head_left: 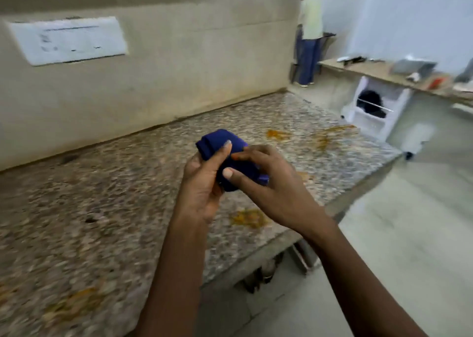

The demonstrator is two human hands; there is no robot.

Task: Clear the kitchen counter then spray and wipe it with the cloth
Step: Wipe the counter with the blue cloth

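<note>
A dark blue cloth (215, 142), bunched up, is held above the speckled granite counter (102, 195). My left hand (204, 183) grips it from the left with the thumb pressed on top. From the right, my right hand (271, 183) pinches the same cloth with thumb and fingers. Orange-yellow stains mark the counter: one (249, 219) just below my hands, others (279, 134) toward the far right end, and one (74, 303) near the front left edge.
A beige wall with a white paper sheet (69, 39) backs the counter. The counter's front edge (256, 257) runs diagonally to the right. Beyond it are a white unit (376, 111), a cluttered wooden shelf (384, 72) and a person (308, 34) standing at the back.
</note>
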